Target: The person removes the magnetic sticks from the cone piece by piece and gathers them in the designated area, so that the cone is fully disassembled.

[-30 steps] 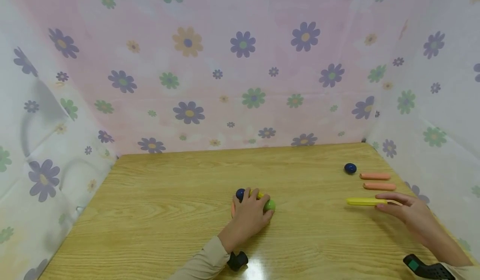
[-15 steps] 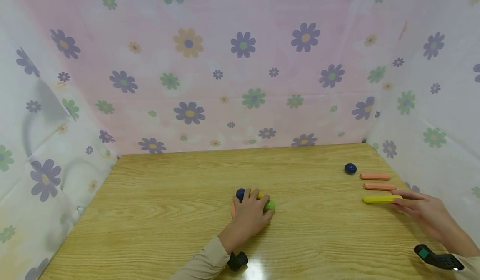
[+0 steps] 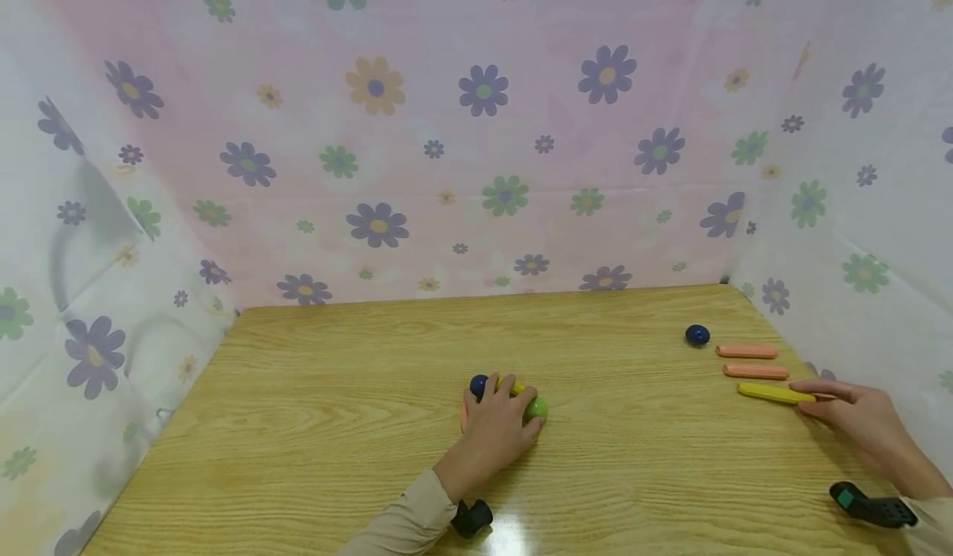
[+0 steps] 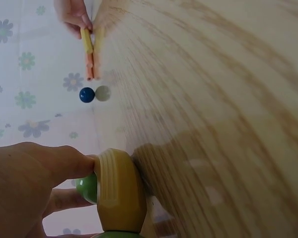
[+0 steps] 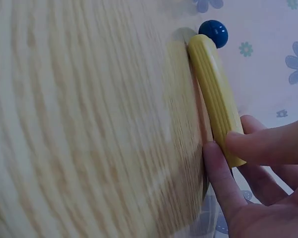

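Pinching a yellow stick (image 3: pixel 776 393) in the right hand (image 3: pixel 867 425), spread only to its width, near the worktop's (image 3: pixel 610 473) right edge. Seeing two orange sticks (image 3: pixel 755 371) and a blue ball (image 3: pixel 697 335) already lying apart just beyond, toward the far right corner. Half-curling the left hand (image 3: pixel 497 433) round a cluster (image 4: pixel 120 193) midway between the side edges. Probably only partway along, with the yellow stick not yet released.

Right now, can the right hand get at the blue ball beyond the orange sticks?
Probably, once unloaded: the right hand pinches a yellow stick, and two orange sticks lie roughly between it and the blue ball. Nothing covers the ball, so reaching over or around them looks workable.
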